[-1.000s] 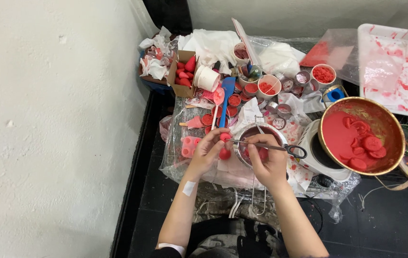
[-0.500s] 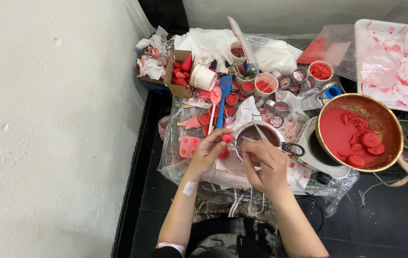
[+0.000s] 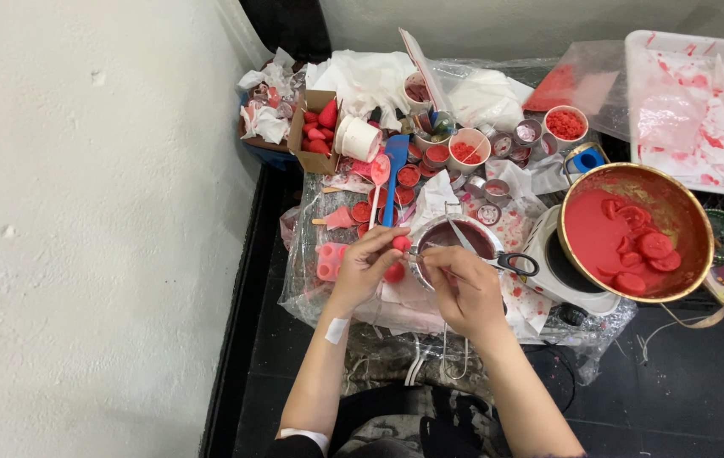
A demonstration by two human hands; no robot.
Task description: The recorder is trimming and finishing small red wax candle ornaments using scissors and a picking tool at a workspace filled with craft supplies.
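My left hand point(image 3: 368, 265) pinches a small red wax piece point(image 3: 399, 244) at the rim of a small metal pot point(image 3: 453, 240) with dark red liquid. A second red lump point(image 3: 393, 272) sits just under those fingers. My right hand point(image 3: 464, 287) is closed beside the pot, fingertips next to the left hand; what it grips is hidden. Scissors point(image 3: 498, 254) lie across the pot, black handles to the right.
A large brass bowl point(image 3: 637, 231) of red wax with floating discs rests on a white hotplate point(image 3: 548, 270). A pink mould point(image 3: 329, 260), a blue spatula point(image 3: 393, 174), small cups, a cardboard box of red pieces point(image 3: 314, 131) and a stained white tray point(image 3: 694, 110) crowd the plastic-covered table.
Both hands have drawn closer together at the pot's left rim. The left hand still pinches the red piece; the scissors now lie free across the pot.
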